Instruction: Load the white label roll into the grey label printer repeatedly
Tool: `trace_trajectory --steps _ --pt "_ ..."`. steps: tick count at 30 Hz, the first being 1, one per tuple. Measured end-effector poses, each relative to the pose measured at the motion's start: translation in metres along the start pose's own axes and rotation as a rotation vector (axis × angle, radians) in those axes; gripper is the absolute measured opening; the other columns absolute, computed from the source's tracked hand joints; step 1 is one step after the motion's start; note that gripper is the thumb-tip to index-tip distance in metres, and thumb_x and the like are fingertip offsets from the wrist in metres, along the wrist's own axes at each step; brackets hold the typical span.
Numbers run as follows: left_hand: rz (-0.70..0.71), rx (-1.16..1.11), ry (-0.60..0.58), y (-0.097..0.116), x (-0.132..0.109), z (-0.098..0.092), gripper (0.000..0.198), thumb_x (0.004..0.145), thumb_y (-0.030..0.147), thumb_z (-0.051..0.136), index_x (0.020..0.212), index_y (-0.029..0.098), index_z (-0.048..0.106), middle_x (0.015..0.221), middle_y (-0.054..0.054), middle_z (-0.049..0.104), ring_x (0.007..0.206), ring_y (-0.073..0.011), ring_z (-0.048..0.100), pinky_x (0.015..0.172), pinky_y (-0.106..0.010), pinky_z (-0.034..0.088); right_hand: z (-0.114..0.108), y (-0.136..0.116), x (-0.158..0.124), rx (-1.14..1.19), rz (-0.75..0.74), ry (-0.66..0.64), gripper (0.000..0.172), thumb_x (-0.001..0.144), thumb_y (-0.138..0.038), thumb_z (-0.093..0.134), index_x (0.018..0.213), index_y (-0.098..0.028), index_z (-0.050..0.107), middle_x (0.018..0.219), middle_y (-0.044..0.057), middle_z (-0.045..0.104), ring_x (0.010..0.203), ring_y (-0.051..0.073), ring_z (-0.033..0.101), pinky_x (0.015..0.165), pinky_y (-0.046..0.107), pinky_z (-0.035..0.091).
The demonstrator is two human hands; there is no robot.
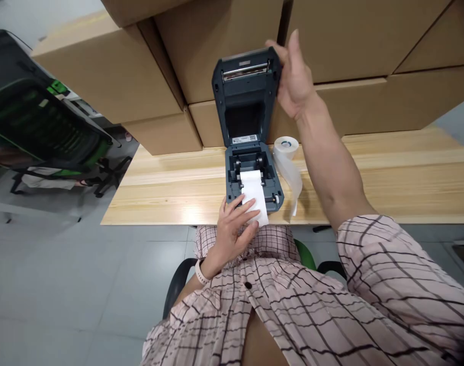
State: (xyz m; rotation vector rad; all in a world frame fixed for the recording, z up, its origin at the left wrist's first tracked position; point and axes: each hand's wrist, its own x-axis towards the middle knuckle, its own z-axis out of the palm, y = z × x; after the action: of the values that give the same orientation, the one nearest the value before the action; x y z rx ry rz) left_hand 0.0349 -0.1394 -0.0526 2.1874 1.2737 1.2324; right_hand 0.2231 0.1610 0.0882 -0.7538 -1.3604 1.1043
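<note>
A dark label printer (232,178) stands on the wooden table with its lid (244,109) raised. My right hand (296,84) holds the lid's upper right edge, thumb pointing up and the other fingers partly hidden behind it. From the printer's inside, a white paper strip (253,190) runs out over the front edge. My left hand (235,226) lies over that strip at the front, fingers stretched out and resting on it. Beside the printer, on the right, a white paper roll (286,146) stands with its loose end curling toward me.
Several large cardboard boxes (113,76) are stacked along the back of the table (159,188). The table's front edge runs just before my lap. An office chair (41,122) stands on the floor to the left.
</note>
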Motion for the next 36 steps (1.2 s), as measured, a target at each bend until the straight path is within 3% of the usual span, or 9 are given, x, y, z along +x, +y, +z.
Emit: trace_trajectory --steps 3,7,10,13,18,29,32,34,36 --pt "-0.059 -0.15 0.143 -0.007 -0.004 -0.009 0.026 0.106 0.029 0.062 0.127 0.033 0.078 0.135 -0.004 0.08 0.139 -0.0257 0.067 0.122 -0.062 0.047 0.011 -0.003 -0.03 0.062 -0.131 -0.009 0.065 0.109 -0.076 0.026 0.126 -0.03 0.069 0.129 -0.002 0.079 0.128 0.02 0.07 0.121 0.042 0.052" --pt "-0.197 -0.31 0.394 -0.024 0.002 -0.023 0.039 0.109 0.038 0.055 0.146 0.04 0.066 0.156 -0.003 0.066 0.148 -0.0227 0.06 0.12 -0.05 0.054 0.004 0.0 -0.137 -0.147 -0.225 -0.013 0.083 0.104 -0.084 0.017 0.118 -0.028 0.077 0.131 0.003 0.079 0.134 0.028 0.068 0.123 0.057 0.049" --pt "-0.257 -0.328 0.379 -0.038 0.018 -0.023 0.053 0.11 0.048 0.051 0.162 0.041 0.048 0.174 -0.003 0.046 0.164 -0.0264 0.041 0.13 -0.05 0.044 -0.005 0.011 -0.205 -0.522 -0.213 -0.248 0.055 0.106 -0.073 0.043 0.131 -0.036 0.075 0.156 -0.002 0.066 0.159 0.03 0.045 0.135 0.062 0.03" --pt "-0.32 -0.312 0.255 -0.048 0.033 -0.008 0.068 0.108 0.055 0.052 0.17 0.041 0.029 0.181 -0.004 0.031 0.169 -0.0304 0.029 0.134 -0.05 0.038 -0.006 0.031 -0.241 -0.629 -0.129 -0.236 0.055 0.108 -0.06 0.051 0.159 -0.04 0.052 0.178 -0.001 0.038 0.169 0.028 0.026 0.138 0.06 0.023" --pt "-0.441 -0.489 0.11 -0.049 0.041 0.015 0.083 0.102 0.054 0.064 0.172 0.034 0.023 0.179 -0.011 0.035 0.162 -0.0349 0.042 0.127 -0.049 0.049 0.004 0.061 -0.261 -0.499 0.051 -0.033 0.08 0.11 -0.051 0.047 0.176 -0.037 0.004 0.184 0.006 0.022 0.167 0.029 0.031 0.132 0.056 0.04" --pt "-0.474 -0.475 0.219 -0.031 0.039 0.013 0.078 0.096 0.06 0.071 0.161 0.029 0.042 0.168 -0.014 0.05 0.152 -0.0331 0.053 0.121 -0.047 0.052 0.004 0.072 -0.263 -0.58 -0.027 -0.057 0.079 0.112 -0.047 0.039 0.176 -0.034 -0.006 0.179 0.01 0.033 0.162 0.031 0.042 0.124 0.057 0.049" --pt "-0.493 -0.386 0.422 -0.021 0.011 0.014 0.051 0.095 0.059 0.073 0.133 0.027 0.063 0.137 -0.013 0.071 0.117 -0.0243 0.072 0.096 -0.04 0.063 0.003 0.077 -0.262 -0.563 -0.034 -0.041 0.076 0.111 -0.048 0.039 0.176 -0.034 0.004 0.18 0.011 0.032 0.163 0.031 0.04 0.124 0.057 0.049" --pt "-0.544 -0.391 0.549 -0.011 -0.009 0.011 0.037 0.098 0.06 0.066 0.091 0.024 0.067 0.087 -0.005 0.073 0.075 -0.0163 0.068 0.071 -0.033 0.06 0.004 0.079 -0.262 -0.538 -0.033 -0.029 0.073 0.111 -0.049 0.038 0.175 -0.033 0.009 0.18 0.012 0.032 0.164 0.03 0.039 0.126 0.056 0.047" --pt "-0.689 -0.573 0.309 0.0 -0.021 0.008 0.053 0.097 0.066 0.063 0.068 0.022 0.064 0.062 -0.002 0.062 0.056 -0.0131 0.055 0.056 -0.03 0.05 0.006 0.08 -0.263 -0.489 -0.028 -0.002 0.071 0.11 -0.05 0.038 0.174 -0.032 0.013 0.179 0.012 0.033 0.164 0.029 0.038 0.128 0.054 0.045"
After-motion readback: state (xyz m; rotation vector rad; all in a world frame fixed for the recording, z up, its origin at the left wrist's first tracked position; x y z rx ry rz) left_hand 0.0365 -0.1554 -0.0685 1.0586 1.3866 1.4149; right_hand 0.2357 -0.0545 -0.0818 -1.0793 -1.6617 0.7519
